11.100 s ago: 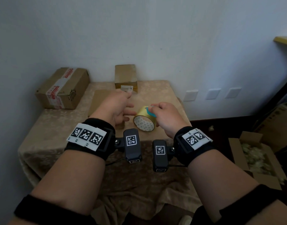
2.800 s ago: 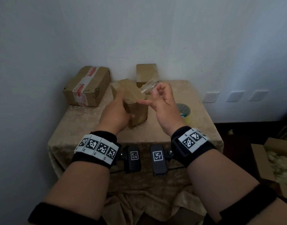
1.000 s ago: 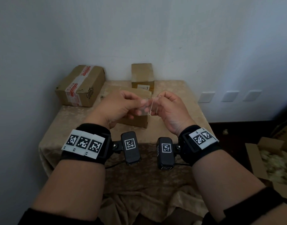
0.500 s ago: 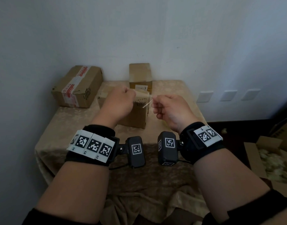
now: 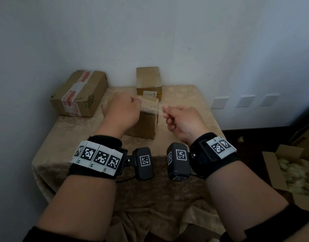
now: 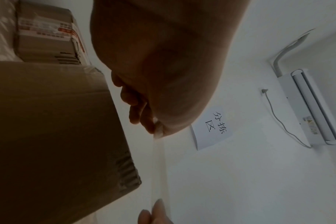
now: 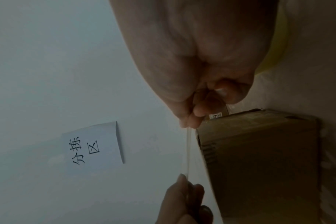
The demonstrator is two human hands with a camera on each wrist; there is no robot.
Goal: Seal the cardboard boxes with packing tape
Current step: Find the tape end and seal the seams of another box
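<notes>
Above the box [image 5: 143, 123] at twelve o'clock, your left hand [image 5: 123, 112] and right hand [image 5: 182, 119] are pinching what looks like a clear tape strip [image 5: 152, 106] taut between them.

Three closed cardboard boxes on one table [image 5: 193, 109]: a red-taped box [image 5: 78, 94], a labelled box [image 5: 149, 82], a plain box [image 5: 145, 123]. One open carton [image 5: 290, 173] on the floor. One tape strip [image 5: 152, 109], two hands, three wall plates [image 5: 243, 100].
</notes>
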